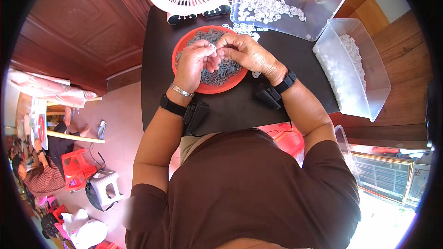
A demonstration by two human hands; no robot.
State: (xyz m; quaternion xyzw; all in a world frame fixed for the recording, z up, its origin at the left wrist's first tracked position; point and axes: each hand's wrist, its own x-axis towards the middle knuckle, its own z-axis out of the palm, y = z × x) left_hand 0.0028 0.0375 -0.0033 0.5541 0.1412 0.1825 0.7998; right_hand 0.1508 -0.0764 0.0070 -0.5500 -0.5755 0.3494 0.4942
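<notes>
Both my hands meet above an orange-red bowl (179,41) heaped with small grey screw-like pieces (221,71). Between the thumb and fingertips of my left hand (194,62) is a small white plastic piece (212,47). My right hand (249,55) is pinched closed against the same spot, its fingertips touching or nearly touching the white piece. Whatever my right fingers hold is too small and covered to make out. Loose white plastic pieces (244,29) lie on the dark table (221,113) just beyond the bowl.
A clear bin (318,0) tipped toward me holds more white pieces. Right of it stands a translucent box (376,71) partly filled with small white parts. A white fan (194,0) stands behind the bowl. Off to the left, another person (46,177) sits near red and white stools.
</notes>
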